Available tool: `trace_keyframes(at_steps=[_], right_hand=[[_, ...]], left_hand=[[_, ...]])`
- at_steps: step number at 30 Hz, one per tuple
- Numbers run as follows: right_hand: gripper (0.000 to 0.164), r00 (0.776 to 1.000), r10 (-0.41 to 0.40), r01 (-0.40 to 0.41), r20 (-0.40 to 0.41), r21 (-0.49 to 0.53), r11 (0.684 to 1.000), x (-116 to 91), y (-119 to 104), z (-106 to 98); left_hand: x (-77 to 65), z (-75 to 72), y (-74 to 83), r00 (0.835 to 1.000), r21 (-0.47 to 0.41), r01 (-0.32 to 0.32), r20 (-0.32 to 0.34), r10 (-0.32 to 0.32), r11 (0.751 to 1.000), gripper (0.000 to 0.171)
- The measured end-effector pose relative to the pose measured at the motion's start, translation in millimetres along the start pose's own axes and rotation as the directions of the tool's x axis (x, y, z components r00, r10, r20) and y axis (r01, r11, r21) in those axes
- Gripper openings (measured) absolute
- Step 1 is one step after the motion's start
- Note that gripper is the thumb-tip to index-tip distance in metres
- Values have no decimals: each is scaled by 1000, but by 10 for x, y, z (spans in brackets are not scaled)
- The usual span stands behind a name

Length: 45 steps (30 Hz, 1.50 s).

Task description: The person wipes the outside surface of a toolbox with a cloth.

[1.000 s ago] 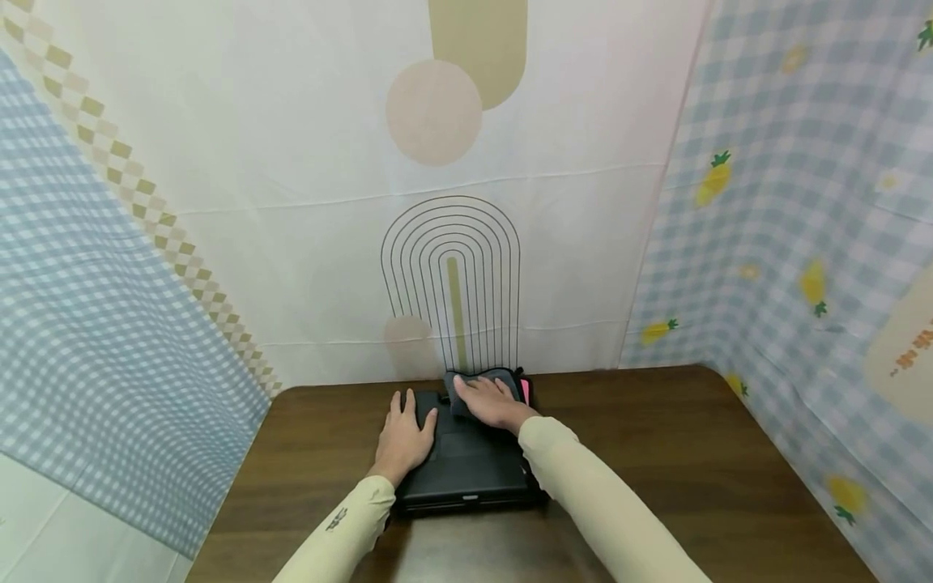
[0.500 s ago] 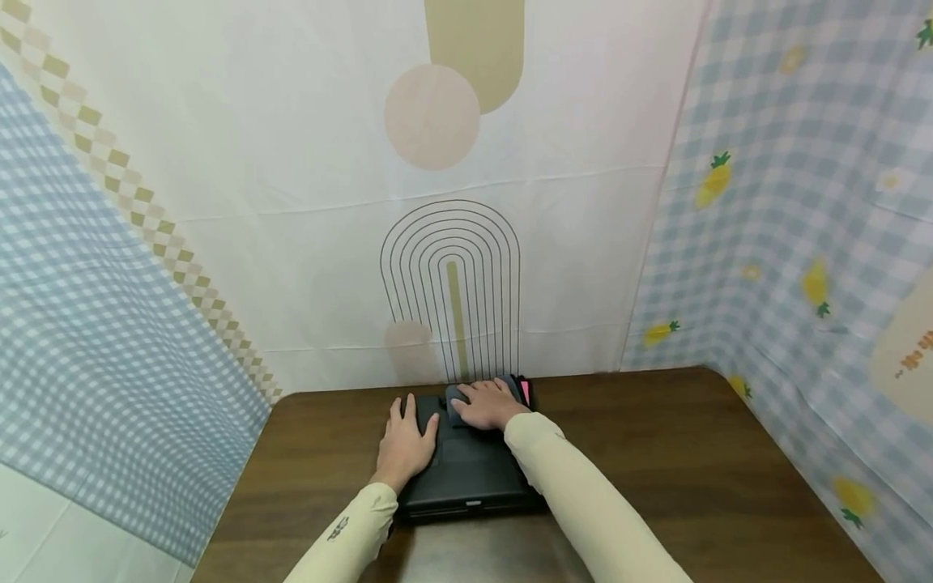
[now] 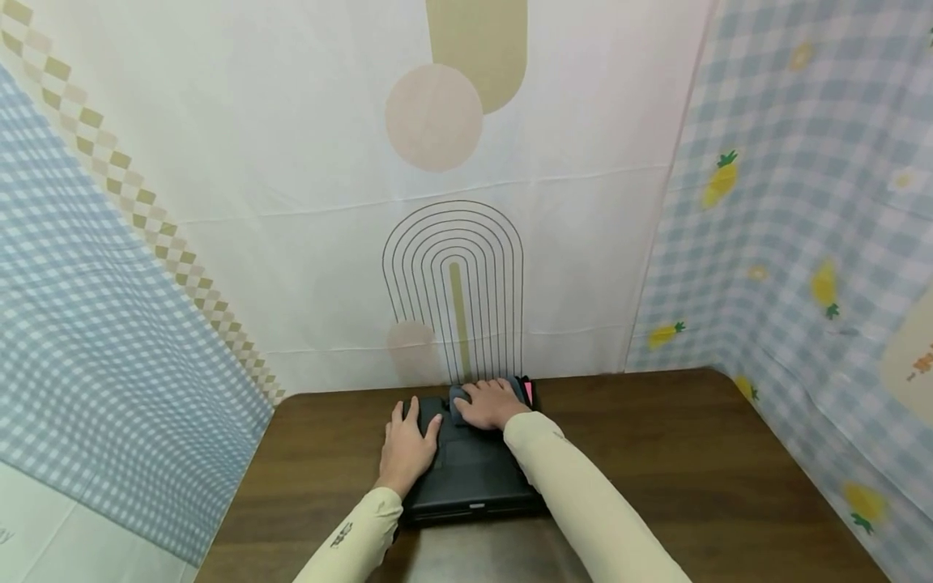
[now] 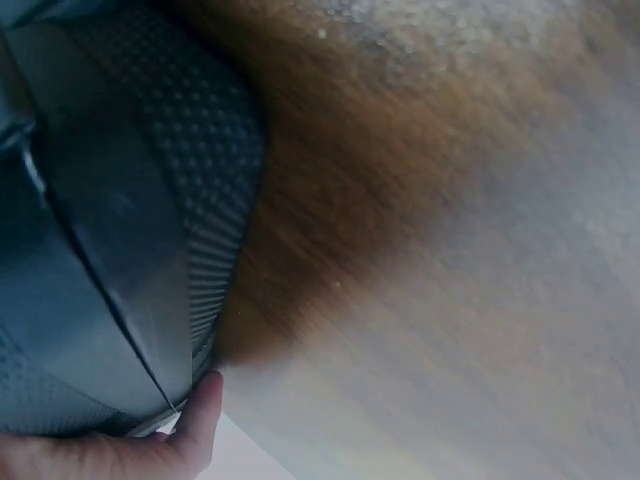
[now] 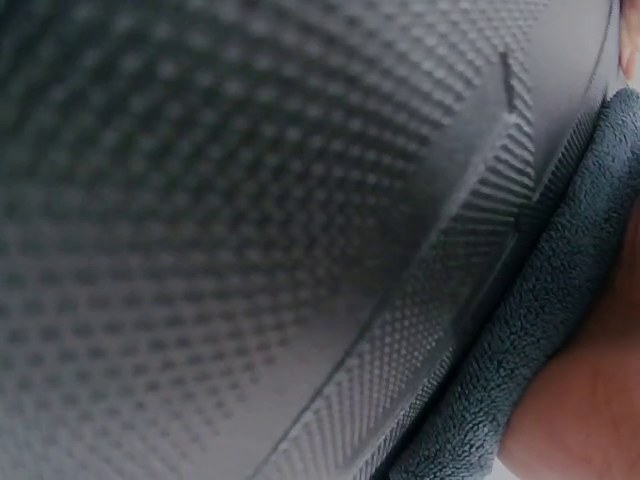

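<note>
A black case (image 3: 477,474) with a dotted, ribbed texture lies flat on the wooden table, a small light tab at its front edge. My left hand (image 3: 408,445) rests spread on the left side of its top. In the left wrist view a finger (image 4: 203,410) lies at the case's corner (image 4: 140,300). Under my right hand (image 3: 490,405) is a grey plush cloth (image 3: 457,397), pressed against the far right part of the top with extended fingers. The right wrist view has the folded cloth (image 5: 560,300) between the palm and the textured surface (image 5: 250,220).
The dark wooden table (image 3: 656,470) extends to both sides of the case. A white printed curtain (image 3: 313,283) hangs right behind its far edge, with checked cloth at left and right. Something pink (image 3: 528,393) with a black border shows at the case's far right corner.
My right hand and forearm have shifted slightly left and nearer with the cloth, and the hand now covers more of it. The left hand has stayed in place on the case.
</note>
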State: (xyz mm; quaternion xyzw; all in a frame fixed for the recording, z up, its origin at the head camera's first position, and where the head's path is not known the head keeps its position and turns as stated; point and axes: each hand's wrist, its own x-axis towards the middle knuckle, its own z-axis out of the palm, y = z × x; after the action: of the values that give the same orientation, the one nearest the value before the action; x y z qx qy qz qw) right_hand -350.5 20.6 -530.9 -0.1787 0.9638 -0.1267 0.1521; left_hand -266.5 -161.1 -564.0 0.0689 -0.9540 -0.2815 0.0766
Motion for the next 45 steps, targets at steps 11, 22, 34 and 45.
trace_keyframes(at_steps=[11, 22, 34, 45], right_hand=[[65, 999, 19, -17, -31, 56, 998, -45, 158, -124], [71, 986, 157, -138, -49, 273, 952, -219, 725, -137], [82, 989, 149, -125, 3, 557, 821, -382, 956, -83], [81, 986, 169, -136, -2, 586, 799, -405, 952, -39]], left_hand=[[4, 2, 18, 999, 7, 36, -31, -36, 999, 74], [-52, 6, 32, 999, 9, 39, -32, -38, 999, 71], [-47, -22, 34, 997, 1, 61, -41, -61, 998, 67], [-71, -21, 34, 997, -21, 75, -19, -76, 997, 67]])
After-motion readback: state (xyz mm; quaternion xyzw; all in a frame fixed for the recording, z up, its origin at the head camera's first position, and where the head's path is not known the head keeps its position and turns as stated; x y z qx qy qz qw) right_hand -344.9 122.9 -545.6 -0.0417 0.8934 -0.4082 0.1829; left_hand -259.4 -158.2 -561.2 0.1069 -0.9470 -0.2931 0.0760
